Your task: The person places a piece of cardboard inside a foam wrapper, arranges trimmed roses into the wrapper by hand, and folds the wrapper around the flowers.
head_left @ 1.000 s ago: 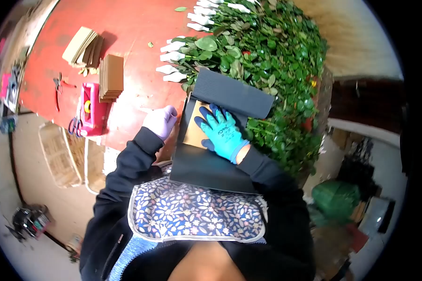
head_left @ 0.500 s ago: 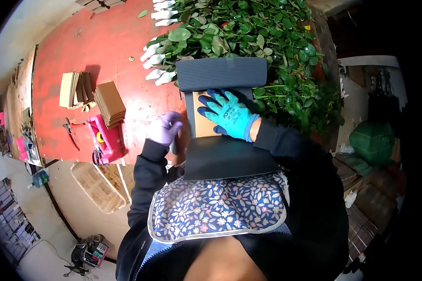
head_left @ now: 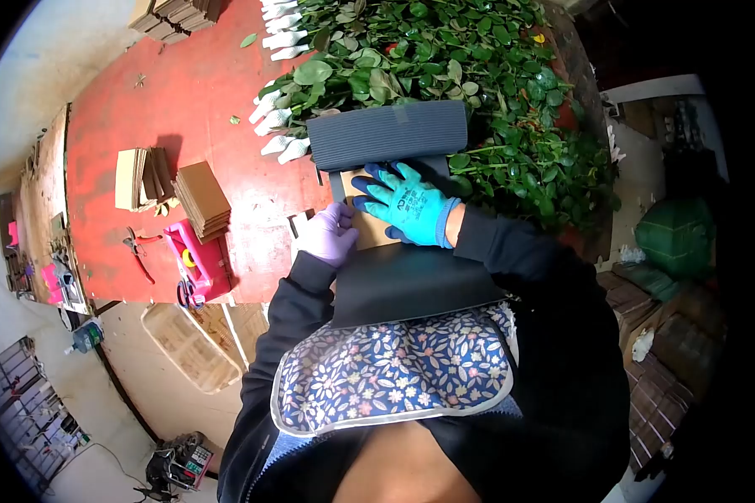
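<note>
My right hand [head_left: 408, 204], in a teal and navy glove, lies with spread fingers on a brown cardboard piece [head_left: 369, 226]. Under the cardboard is a black sheet [head_left: 411, 281] that reaches down to the flowered apron. My left hand [head_left: 330, 234], in a thin purple glove, has its fingers curled at the cardboard's left edge; what they hold, if anything, is hidden. A dark ribbed roll [head_left: 387, 137] lies just beyond both hands, against leafy green stems [head_left: 512, 109] with white-wrapped heads [head_left: 273, 121].
On the red table [head_left: 101, 117] are two cardboard stacks [head_left: 201, 199], [head_left: 138, 180], red-handled pliers [head_left: 137, 251] and a pink tape dispenser [head_left: 200, 261] with scissors [head_left: 184, 293]. More cardboard [head_left: 172, 18] lies at the far edge. A woven basket [head_left: 189, 348] is below.
My left hand has moved right, from beside the black sheet to the cardboard's edge. My right hand stays flat on the cardboard. The camera view has turned and shifted.
</note>
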Demonstrator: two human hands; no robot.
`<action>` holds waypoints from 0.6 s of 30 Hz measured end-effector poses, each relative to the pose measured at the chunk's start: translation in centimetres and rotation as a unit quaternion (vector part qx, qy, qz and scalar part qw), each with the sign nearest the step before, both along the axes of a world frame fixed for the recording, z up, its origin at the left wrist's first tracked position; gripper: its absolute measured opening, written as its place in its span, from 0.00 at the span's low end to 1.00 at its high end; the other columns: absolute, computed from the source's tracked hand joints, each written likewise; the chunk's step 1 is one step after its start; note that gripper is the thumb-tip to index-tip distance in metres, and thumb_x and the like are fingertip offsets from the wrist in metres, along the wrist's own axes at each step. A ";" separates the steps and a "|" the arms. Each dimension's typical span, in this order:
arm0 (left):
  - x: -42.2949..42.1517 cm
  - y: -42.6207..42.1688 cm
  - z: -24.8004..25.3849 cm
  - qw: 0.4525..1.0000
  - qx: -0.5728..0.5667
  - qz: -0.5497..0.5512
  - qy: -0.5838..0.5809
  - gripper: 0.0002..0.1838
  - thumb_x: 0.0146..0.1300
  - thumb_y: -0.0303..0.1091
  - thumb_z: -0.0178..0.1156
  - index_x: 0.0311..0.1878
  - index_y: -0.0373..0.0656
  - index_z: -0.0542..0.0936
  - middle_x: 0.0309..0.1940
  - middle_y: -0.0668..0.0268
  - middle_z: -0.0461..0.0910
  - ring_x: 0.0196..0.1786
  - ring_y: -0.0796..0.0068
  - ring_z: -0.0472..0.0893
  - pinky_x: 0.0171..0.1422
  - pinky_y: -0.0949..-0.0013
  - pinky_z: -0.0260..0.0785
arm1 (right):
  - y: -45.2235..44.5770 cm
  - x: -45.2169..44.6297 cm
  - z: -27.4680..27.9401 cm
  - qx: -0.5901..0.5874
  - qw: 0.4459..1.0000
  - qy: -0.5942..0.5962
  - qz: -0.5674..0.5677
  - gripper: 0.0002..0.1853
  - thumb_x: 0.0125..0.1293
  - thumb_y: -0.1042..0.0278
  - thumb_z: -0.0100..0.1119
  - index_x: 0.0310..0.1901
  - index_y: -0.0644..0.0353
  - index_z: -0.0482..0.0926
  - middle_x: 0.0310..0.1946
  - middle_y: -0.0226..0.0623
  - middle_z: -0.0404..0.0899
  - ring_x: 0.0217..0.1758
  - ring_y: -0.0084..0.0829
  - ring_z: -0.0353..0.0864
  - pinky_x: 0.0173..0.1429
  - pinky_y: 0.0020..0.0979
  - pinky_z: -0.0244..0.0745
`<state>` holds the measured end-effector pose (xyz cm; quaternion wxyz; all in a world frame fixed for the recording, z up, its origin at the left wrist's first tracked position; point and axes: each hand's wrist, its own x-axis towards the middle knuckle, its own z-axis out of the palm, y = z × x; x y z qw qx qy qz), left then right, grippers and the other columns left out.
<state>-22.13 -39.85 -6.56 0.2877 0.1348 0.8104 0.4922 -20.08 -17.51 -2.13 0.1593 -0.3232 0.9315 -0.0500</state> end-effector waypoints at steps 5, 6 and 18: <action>-0.2 0.3 0.2 0.998 -0.040 -0.029 0.047 0.38 0.51 0.31 0.71 0.66 0.40 0.67 0.30 0.63 0.76 0.31 0.71 0.79 0.39 0.69 0.74 | 0.1 0.0 -0.1 0.012 1.000 -0.003 0.006 0.36 0.62 0.47 0.61 0.71 0.45 0.67 0.77 0.36 0.54 0.81 0.46 0.45 0.79 0.57 0.34; -0.3 0.4 0.2 0.998 -0.045 -0.028 0.040 0.45 0.51 0.32 0.72 0.72 0.42 0.61 0.30 0.63 0.76 0.31 0.70 0.79 0.39 0.68 0.74 | 0.1 -0.1 0.1 0.013 1.000 -0.001 0.006 0.36 0.62 0.47 0.61 0.71 0.45 0.67 0.77 0.36 0.54 0.81 0.46 0.45 0.79 0.57 0.34; -1.2 1.2 -0.3 0.980 -0.120 -0.085 0.132 0.54 0.45 0.35 0.76 0.75 0.38 0.56 0.28 0.62 0.78 0.28 0.67 0.81 0.34 0.65 0.75 | -0.3 -0.1 0.2 0.058 0.998 -0.013 0.012 0.36 0.64 0.45 0.58 0.72 0.46 0.65 0.77 0.37 0.52 0.81 0.48 0.43 0.79 0.59 0.34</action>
